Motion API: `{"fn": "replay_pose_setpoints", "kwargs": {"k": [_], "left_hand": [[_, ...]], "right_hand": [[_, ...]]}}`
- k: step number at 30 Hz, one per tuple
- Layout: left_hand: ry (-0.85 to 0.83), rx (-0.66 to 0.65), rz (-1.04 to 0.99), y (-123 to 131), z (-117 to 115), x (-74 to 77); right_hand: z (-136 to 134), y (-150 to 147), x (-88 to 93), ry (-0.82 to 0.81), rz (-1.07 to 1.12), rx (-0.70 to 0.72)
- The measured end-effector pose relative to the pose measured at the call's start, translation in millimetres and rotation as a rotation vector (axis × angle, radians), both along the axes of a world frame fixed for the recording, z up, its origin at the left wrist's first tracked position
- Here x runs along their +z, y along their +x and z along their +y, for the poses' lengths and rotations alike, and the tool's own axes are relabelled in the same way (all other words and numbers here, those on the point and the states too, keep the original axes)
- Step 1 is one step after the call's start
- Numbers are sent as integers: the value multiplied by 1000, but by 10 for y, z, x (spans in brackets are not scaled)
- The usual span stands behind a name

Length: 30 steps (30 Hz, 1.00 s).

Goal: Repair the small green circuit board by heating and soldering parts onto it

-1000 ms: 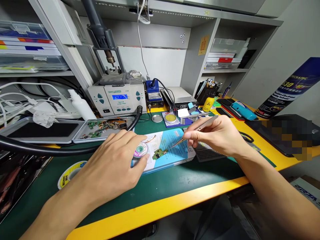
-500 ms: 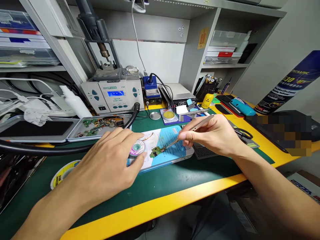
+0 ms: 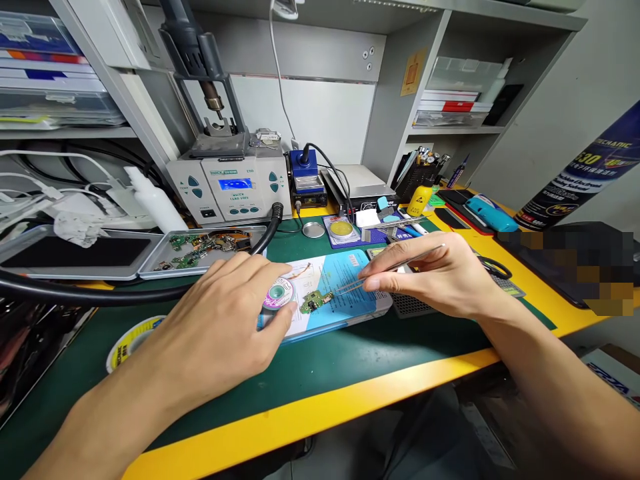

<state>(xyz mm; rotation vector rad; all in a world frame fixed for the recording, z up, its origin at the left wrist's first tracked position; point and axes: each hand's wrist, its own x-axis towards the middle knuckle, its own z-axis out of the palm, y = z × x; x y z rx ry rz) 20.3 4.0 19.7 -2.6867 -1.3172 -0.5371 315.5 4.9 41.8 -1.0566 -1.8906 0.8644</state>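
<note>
Circuit board (image 3: 316,302), small and green, lies on a blue-and-white card (image 3: 345,270), just beside the tips of the tweezers (image 3: 390,270). The right hand (image 3: 440,277) pinches the tweezers. The left hand (image 3: 225,327) lies flat, its fingertips touching a solder-wick spool (image 3: 279,293). The card rests on the table (image 3: 375,360).

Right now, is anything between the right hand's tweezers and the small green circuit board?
Nothing visible. The right hand's tweezers point at the circuit board across bare blue card; the spool by the left hand lies on the board's other side.
</note>
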Motion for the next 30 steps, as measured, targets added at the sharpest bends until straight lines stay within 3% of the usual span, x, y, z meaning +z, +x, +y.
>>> {"fn": "replay_pose_setpoints", "kwargs": {"k": [7,14,22,30], "left_hand": [[11,-28,-22,-2,-13,2],[-26,-10,-25,8,-17,7],[4,6,-24,-3,-14,-12],[-14,0,-52,-14,-5,-38]], "right_hand": [[20,6,-67,84,31,18],[16,-32,-17,128,28,6],[-36,25,-28,197,-77,119],[-85,-10,-142,597,-152,176]]}}
